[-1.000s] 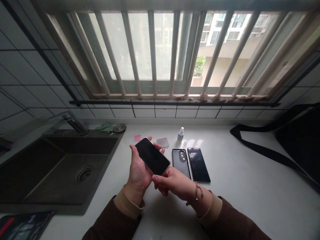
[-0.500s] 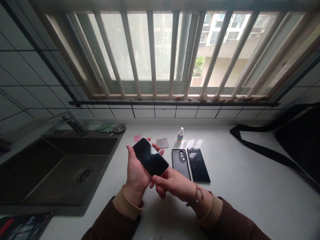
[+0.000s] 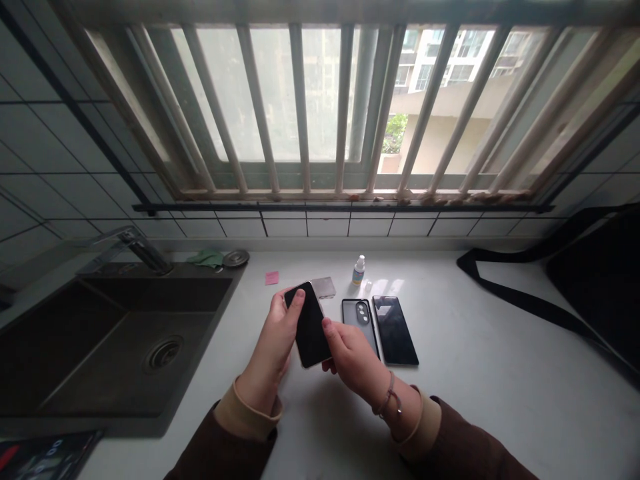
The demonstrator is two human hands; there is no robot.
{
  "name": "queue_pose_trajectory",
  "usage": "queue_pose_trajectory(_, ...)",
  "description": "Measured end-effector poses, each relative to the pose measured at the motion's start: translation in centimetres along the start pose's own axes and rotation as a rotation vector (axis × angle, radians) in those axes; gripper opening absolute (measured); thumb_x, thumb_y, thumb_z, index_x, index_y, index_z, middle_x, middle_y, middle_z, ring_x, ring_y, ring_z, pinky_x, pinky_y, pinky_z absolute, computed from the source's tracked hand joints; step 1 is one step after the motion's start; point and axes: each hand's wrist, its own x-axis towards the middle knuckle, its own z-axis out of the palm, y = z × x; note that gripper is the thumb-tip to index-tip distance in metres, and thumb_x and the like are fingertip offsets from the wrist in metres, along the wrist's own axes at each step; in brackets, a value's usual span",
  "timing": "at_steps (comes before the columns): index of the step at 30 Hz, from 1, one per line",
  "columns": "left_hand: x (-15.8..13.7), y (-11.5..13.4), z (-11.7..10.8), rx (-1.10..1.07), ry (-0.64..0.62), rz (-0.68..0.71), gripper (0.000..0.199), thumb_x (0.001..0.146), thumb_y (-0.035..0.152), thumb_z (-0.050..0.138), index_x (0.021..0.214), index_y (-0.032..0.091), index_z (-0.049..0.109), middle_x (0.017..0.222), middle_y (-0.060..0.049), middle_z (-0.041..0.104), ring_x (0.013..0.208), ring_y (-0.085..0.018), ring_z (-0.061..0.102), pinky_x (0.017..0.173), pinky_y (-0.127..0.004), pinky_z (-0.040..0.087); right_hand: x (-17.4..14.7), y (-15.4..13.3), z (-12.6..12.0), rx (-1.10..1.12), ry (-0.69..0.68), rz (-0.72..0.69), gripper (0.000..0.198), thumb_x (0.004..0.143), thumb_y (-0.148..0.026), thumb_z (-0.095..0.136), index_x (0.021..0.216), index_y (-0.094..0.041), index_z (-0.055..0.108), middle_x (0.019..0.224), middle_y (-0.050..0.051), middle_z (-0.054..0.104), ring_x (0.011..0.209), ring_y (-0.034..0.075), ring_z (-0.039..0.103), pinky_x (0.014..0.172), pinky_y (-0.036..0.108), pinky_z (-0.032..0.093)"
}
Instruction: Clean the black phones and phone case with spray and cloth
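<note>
A black-screened smartphone [image 3: 311, 330] with a pale or clear edge is held between both hands above the counter. My left hand [image 3: 277, 333] grips its left side, thumb lying on the upper screen and fingers hidden behind. At the lower right edge, my right hand [image 3: 353, 353] is closed on the same phone, its thumb on the rim. Just right of that hand lies a dark phone case [image 3: 361, 323] with a camera cutout, partly covered by the hand. Beside the case a second smartphone [image 3: 396, 331] rests screen up. A flat translucent square [image 3: 324, 287] lies behind the held phone.
A small white bottle [image 3: 359, 272] stands at the back, a tiny white cap [image 3: 369, 285] near it. A pink note [image 3: 271, 278] lies left. The dark sink [image 3: 200, 333] with faucet [image 3: 145, 250] fills the left side; a black strap [image 3: 525, 300] and bag are right.
The phone has turned from lying slanted on my open left palm to a more upright angle. My left thumb has come over the screen, and my right hand has shifted up along the edge.
</note>
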Motion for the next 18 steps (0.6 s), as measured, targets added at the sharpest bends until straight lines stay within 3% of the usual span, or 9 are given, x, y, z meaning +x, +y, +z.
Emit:
queue_pose_trajectory(4,0.9,-1.5,-0.9,0.339,0.004,0.081,0.09,0.071,0.043,0.097,0.144,0.019,0.052,0.117,-0.014,0.073,0.111,-0.03,0.07,0.1,-0.039,0.051,-0.2,-0.3,0.3,-0.511,0.045,-0.141,0.044,0.114,-0.044,0.036,0.089,-0.02,0.063,0.078,0.009,0.075,0.068,0.019,0.067,0.064,0.03,0.034)
queue_pose_trajectory(6,1.1,-2.0,-1.2,0.479,0.028,0.103,0.094,0.07,0.036,0.097,0.149,0.019,0.049,0.126,-0.016,0.069,0.118,-0.033,0.067,0.108,-0.044,0.047,-0.4,-0.4,0.5,-0.659,0.04,-0.185,0.033,0.113,-0.037,0.042,0.095,-0.019,0.064,0.085,0.009,0.077,0.072,0.021,0.069,0.064,0.031,0.031)
queue_pose_trajectory(10,1.5,-2.1,-1.4,0.629,0.076,0.129,0.087,0.082,0.037,0.083,0.154,0.017,0.039,0.135,-0.017,0.064,0.124,-0.032,0.065,0.11,-0.046,0.048,-0.8,-0.8,0.5,-0.791,0.006,-0.21,0.03,0.113,-0.04,0.044,0.101,-0.021,0.064,0.087,0.005,0.079,0.075,0.021,0.071,0.063,0.031,0.029)
queue_pose_trajectory(15,1.6,-1.4,-1.3,1.015,0.164,0.166,0.085,0.078,0.042,0.082,0.149,0.013,0.045,0.145,-0.02,0.052,0.137,-0.036,0.056,0.119,-0.047,0.043,-0.7,-1.3,-0.1,-0.902,0.064,-0.195,0.034,0.115,-0.035,0.038,0.099,-0.021,0.065,0.089,0.005,0.079,0.074,0.02,0.073,0.062,0.031,0.029)
queue_pose_trajectory(18,1.5,-1.3,-1.2,1.18,0.153,0.183,0.091,0.081,0.044,0.08,0.155,0.01,0.041,0.146,-0.022,0.047,0.132,-0.037,0.061,0.115,-0.045,0.048,-0.6,-1.3,-0.1,-0.935,0.092,-0.187,0.031,0.113,-0.032,0.041,0.099,-0.021,0.066,0.087,0.005,0.08,0.073,0.02,0.074,0.061,0.03,0.03)
